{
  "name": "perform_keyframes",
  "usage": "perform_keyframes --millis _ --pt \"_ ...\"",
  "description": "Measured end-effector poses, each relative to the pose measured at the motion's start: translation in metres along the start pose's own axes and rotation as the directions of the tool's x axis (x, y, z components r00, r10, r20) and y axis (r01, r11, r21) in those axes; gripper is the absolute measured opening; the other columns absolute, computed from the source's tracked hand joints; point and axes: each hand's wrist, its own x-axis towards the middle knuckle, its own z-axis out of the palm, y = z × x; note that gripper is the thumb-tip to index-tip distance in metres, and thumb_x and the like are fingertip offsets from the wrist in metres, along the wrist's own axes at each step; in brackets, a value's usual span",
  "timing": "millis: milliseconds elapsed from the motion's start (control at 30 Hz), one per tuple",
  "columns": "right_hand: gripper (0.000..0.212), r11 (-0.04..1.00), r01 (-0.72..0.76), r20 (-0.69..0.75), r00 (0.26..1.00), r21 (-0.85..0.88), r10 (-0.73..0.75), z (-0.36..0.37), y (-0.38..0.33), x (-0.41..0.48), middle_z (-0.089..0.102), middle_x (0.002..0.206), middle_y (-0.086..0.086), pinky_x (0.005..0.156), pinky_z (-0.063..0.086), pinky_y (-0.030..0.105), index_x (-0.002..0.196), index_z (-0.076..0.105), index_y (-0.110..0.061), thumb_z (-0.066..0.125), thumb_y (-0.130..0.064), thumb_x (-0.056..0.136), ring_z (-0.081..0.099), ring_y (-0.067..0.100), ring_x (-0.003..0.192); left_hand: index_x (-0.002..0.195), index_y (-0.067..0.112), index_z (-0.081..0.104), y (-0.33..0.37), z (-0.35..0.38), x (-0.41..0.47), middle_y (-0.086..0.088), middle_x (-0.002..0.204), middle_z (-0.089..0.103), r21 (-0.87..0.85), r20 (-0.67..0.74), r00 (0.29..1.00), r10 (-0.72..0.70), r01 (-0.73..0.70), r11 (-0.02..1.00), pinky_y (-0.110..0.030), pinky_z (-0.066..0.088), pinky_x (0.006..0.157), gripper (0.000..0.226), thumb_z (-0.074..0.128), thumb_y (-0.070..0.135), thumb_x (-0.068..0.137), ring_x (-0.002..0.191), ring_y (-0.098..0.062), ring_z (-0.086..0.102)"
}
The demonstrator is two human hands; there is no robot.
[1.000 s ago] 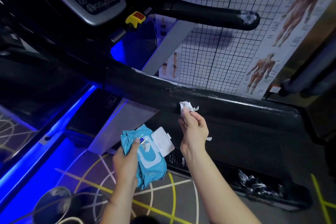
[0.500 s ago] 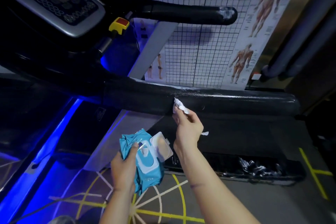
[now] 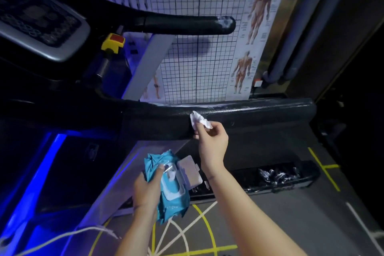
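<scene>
At twelve o'clock of my right hand (image 3: pixel 212 143), its pinched wipe (image 3: pixel 197 119) has crept up the handrail (image 3: pixel 259 114), so wiping looks under way; my left hand (image 3: pixel 145 191) grips the packet (image 3: pixel 174 199).

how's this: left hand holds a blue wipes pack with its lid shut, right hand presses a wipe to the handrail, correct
The lid is wrong: the head view shows it flipped open on the wipes pack in the left hand. The rest stands.

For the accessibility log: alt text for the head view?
Right hand pinches a crumpled white wipe against a treadmill's black handrail. Left hand grips a blue wipe pack with its lid flipped open. Behind are the console and an anatomy poster.
</scene>
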Motion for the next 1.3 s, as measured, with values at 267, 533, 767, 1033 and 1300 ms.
perform_keyframes --millis 267,533,767,1033,1300 --pt "0.012 0.993 0.105 -0.432 0.895 -0.047 -0.115 -0.024 -0.036 0.045 0.063 0.076 -0.015 0.067 0.042 0.005 0.09 0.064 -0.017 0.074 -0.024 0.088 0.058 -0.014 0.066 0.092 0.014 0.071 -0.002 -0.009 0.004 -0.002 0.091 0.078 0.021 0.079 0.997 0.015 -0.017 1.0 -0.041 0.06 0.081 0.013 0.082 0.021 0.093 0.084 -0.022 0.075" --pt "0.015 0.981 -0.031 -0.222 0.972 0.194 0.075 -0.054 0.025 0.02 0.064 0.073 0.005 0.061 0.045 0.032 0.081 0.062 -0.018 0.076 -0.017 0.085 0.056 0.015 0.063 0.095 0.014 0.076 -0.002 0.01 0.001 0.002 0.087 0.081 0.081 0.179 0.984 0.006 -0.021 0.996 -0.048 0.064 0.084 0.04 0.087 0.047 0.077 0.088 -0.025 0.079" --pt "0.011 0.995 0.101 -0.274 0.957 0.022 -0.091 -0.062 -0.001 0.057 0.071 0.087 -0.002 0.073 0.047 0.02 0.09 0.065 -0.015 0.074 -0.021 0.088 0.063 0.005 0.076 0.095 0.015 0.076 -0.018 0.015 -0.002 0.0 0.085 0.081 0.089 0.174 0.984 -0.027 0.011 0.996 -0.048 0.064 0.082 0.02 0.086 0.032 0.089 0.084 -0.025 0.078" --pt "0.009 0.962 0.213 -0.359 0.923 0.172 -0.14 -0.094 -0.04 0.099 0.07 0.085 0.007 0.072 0.051 0.023 0.09 0.063 -0.016 0.071 -0.019 0.091 0.064 0.009 0.074 0.103 0.021 0.077 -0.027 0.016 -0.005 -0.001 0.095 0.082 0.09 0.161 0.985 -0.068 0.054 0.994 -0.049 0.065 0.081 0.022 0.085 0.036 0.089 0.088 -0.026 0.079" --pt "0.01 0.967 0.125 -0.196 0.977 0.223 -0.081 -0.093 -0.006 0.054 0.064 0.071 0.003 0.063 0.046 0.026 0.088 0.062 -0.011 0.073 -0.01 0.09 0.056 0.013 0.064 0.106 0.023 0.076 -0.033 0.023 -0.001 0.0 0.099 0.082 0.101 0.161 0.984 -0.071 0.055 0.993 -0.054 0.065 0.085 0.03 0.087 0.043 0.086 0.091 -0.026 0.079"
